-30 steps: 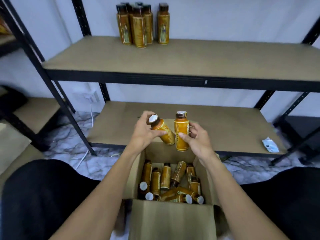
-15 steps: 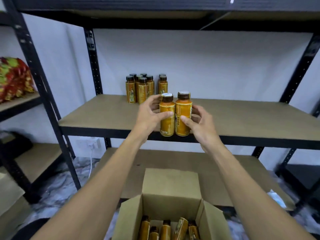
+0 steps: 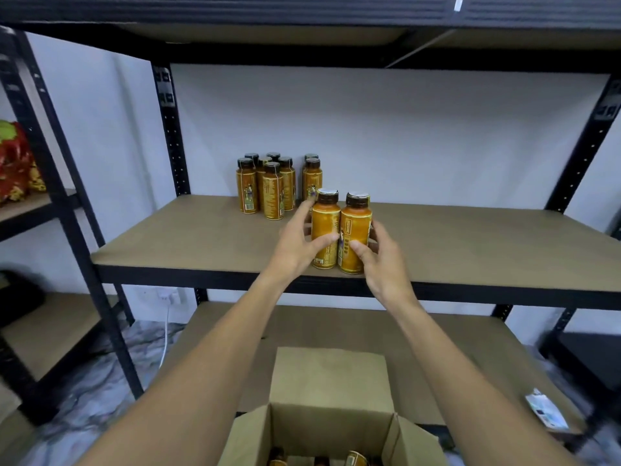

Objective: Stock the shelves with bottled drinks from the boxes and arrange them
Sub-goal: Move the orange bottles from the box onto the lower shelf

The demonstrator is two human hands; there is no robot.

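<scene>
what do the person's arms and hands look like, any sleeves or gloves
The left arm and right arm are uncovered to the picture's edge, no sleeves in sight. The left hand and right hand wear no gloves; no ring, watch or bracelet shows.

Soft, even indoor light, moderately bright, gives the white wall (image 3: 403,136) a faint bluish cast. The underside of the top shelf (image 3: 268,15) at 12 o'clock is dark. Pale glare sits on the caps of the two front bottles (image 3: 356,230). The centre is fairly sharp. Wide-angle distortion bows the uprights (image 3: 583,146) at 9 and 3 o'clock. The floor (image 3: 84,415) at 7 o'clock and the packet (image 3: 546,413) at 5 o'clock are smeared.
</scene>
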